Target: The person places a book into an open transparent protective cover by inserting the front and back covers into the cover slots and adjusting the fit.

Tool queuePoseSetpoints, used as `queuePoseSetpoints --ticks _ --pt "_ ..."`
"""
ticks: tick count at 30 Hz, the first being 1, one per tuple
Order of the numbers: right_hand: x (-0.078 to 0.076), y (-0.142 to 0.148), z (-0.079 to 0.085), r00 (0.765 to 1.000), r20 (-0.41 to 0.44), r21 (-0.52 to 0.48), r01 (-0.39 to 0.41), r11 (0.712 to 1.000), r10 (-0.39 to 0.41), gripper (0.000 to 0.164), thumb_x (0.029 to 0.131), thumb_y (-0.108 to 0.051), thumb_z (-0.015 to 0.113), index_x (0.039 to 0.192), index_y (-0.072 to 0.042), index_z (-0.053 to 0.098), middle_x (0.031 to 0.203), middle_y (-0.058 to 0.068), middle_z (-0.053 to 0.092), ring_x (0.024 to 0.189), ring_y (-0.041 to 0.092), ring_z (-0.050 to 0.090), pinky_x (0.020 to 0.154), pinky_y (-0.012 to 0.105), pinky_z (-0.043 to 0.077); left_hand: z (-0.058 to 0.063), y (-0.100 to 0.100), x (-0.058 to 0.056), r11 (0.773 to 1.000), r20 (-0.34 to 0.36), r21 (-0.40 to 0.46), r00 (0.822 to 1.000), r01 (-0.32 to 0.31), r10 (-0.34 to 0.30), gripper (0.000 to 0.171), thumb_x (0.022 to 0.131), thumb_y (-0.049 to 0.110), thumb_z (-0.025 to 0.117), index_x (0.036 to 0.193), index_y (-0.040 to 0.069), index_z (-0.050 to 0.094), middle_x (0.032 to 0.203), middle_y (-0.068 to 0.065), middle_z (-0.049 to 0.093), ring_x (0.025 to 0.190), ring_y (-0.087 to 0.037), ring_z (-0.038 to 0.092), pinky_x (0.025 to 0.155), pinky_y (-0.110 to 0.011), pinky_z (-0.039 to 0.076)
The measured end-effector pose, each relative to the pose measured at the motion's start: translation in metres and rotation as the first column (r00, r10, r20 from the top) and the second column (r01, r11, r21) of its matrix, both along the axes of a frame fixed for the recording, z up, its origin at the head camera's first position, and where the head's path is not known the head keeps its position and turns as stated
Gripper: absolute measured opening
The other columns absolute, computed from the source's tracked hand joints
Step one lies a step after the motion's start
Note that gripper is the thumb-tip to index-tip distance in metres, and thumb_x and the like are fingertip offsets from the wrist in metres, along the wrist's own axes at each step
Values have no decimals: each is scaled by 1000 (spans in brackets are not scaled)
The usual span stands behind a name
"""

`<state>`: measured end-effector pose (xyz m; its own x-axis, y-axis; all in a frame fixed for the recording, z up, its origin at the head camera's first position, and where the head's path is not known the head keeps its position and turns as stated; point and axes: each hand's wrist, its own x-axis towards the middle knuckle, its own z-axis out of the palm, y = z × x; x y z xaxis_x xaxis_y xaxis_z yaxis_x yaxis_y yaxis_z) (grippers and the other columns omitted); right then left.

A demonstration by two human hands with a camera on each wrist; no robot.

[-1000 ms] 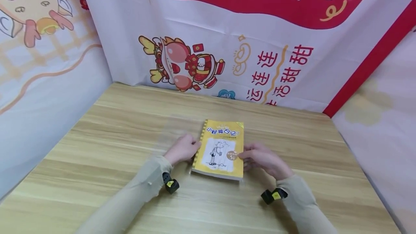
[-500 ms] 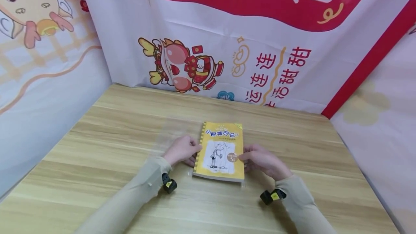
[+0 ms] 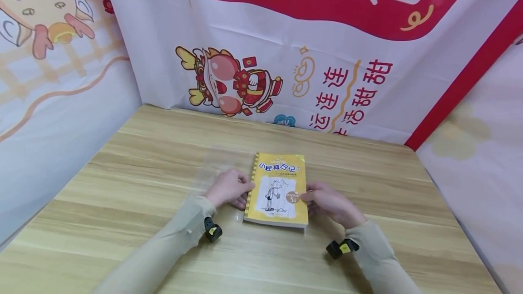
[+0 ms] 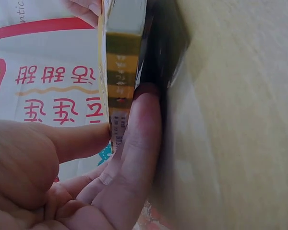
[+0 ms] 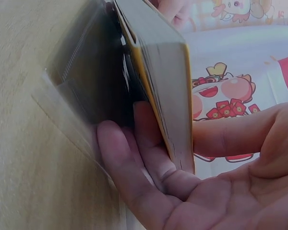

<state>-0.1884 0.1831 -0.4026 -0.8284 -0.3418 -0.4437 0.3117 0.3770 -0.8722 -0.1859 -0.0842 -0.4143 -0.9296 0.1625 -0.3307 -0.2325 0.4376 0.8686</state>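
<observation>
A yellow paperback book (image 3: 278, 194) with a cartoon figure on its front is held just over the table, face up. My left hand (image 3: 230, 188) pinches its striped spine edge, thumb on the cover and fingers underneath. At the opposite edge, my right hand (image 3: 330, 203) grips the pages the same way. The left wrist view shows the spine (image 4: 121, 72) between thumb and fingers. Beneath the book lies a clear plastic sheet (image 3: 214, 162), jutting out to the left. In the right wrist view, the plastic (image 5: 62, 103) reaches my fingertips under the book.
The wooden table (image 3: 122, 185) spreads around both hands. A white and red printed cloth (image 3: 253, 22) hangs along its back edge, with more printed cloth at the left and right. Each wrist wears a black camera strap (image 3: 212, 229).
My left thumb has moved onto the book's left edge, with fingers now showing below it. The book has shifted very slightly. My right hand keeps its grip.
</observation>
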Motion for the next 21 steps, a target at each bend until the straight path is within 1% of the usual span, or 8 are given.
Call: queuePoseSetpoints --ticks 5,9,14,17,21 --pt "1 0 -1 1000 -5 -20 -14 1000 14 32 94 -9 50 121 7 48 98 14 65 83 24 63 73 38 50 0 -1 0 1000 14 5 1000 -7 6 18 92 17 62 94 -1 59 76 -16 62 57 -24 64 54 -33 54" --pt "2 0 -1 1000 2 -29 -13 999 13 33 94 -9 50 123 7 47 99 14 65 85 24 63 74 39 50 1 -2 1 1000 25 -2 1000 7 -7 19 92 18 62 94 -1 61 76 -16 62 58 -24 65 54 -32 54" --pt "3 1 -1 1000 13 -40 -2 999 3 36 93 -9 50 125 7 46 101 15 63 86 24 62 74 38 49 1 -3 0 999 10 -17 999 31 -30 18 92 19 62 90 1 65 74 -16 63 57 -23 65 54 -32 54" --pt "2 1 -2 1000 16 -49 -1 999 1 35 93 -9 50 124 7 46 100 16 63 85 24 61 74 38 49 -1 -3 -1 999 -1 -15 1000 30 -30 18 91 20 63 89 2 66 73 -15 63 56 -22 65 54 -32 54" --pt "1 2 0 1000 15 -49 -6 999 6 34 92 -8 50 122 8 46 100 16 63 84 24 61 74 38 49 -3 -4 -3 1000 3 -1 1000 20 -20 18 91 20 64 88 3 67 72 -15 64 56 -23 65 54 -32 54"
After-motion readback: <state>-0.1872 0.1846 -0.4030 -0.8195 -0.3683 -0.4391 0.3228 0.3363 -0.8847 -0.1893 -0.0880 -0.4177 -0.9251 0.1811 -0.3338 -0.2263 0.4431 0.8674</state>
